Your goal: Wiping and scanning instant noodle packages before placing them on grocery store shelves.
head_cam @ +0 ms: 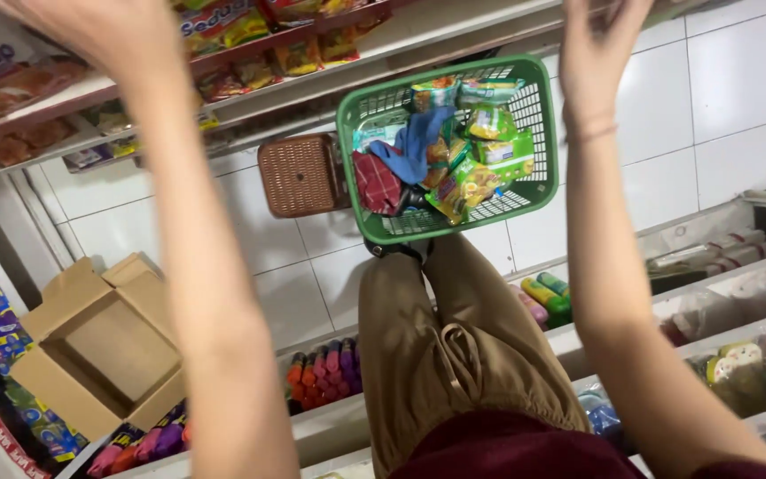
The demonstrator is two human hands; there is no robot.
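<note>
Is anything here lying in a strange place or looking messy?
Yes. An open, empty cardboard box lies on the floor with its flaps spread. The green basket on the floor is crammed: snack packets and a blue cloth piled unevenly. Nothing looks spilled or damaged.

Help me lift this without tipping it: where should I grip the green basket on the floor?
Grip the green basket by its two long rims, one hand each, coming straight down. No handle shows, and packets and cloth fill it, so holding opposite rims should keep it level.
</note>
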